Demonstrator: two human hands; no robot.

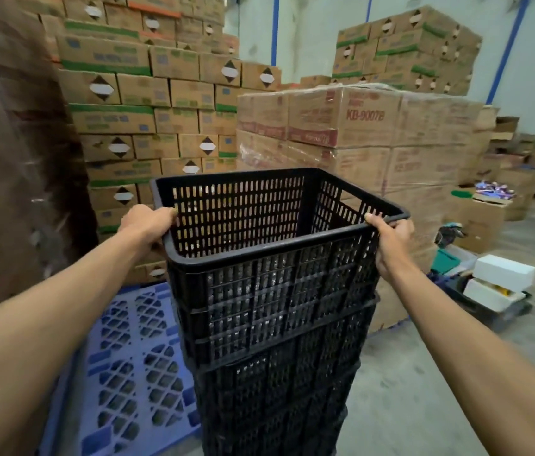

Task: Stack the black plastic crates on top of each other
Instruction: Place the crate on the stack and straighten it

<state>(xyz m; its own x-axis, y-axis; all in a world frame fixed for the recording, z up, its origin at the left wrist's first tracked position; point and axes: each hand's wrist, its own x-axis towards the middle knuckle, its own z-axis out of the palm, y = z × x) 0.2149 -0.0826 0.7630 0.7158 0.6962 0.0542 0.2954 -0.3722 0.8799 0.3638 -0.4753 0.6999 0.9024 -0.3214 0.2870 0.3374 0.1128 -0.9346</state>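
Observation:
A tall stack of black slotted plastic crates (pixel 276 373) rises in front of me from the floor. The top crate (pixel 269 264) sits nested in the one below, its rim open and nothing visible inside. My left hand (pixel 147 225) grips the left rim of the top crate, fingers curled over the edge. On the opposite side my right hand (pixel 391 241) holds the right rim near the near corner. Both arms reach forward at full stretch.
A blue plastic pallet (pixel 128 373) lies on the floor left of the stack. Walls of cardboard boxes (pixel 147 103) stand behind, and a shrink-wrapped pallet of boxes (pixel 374 136) right behind the crates. White foam boxes (pixel 502 278) sit on a cart at right, on grey concrete floor (pixel 423 390).

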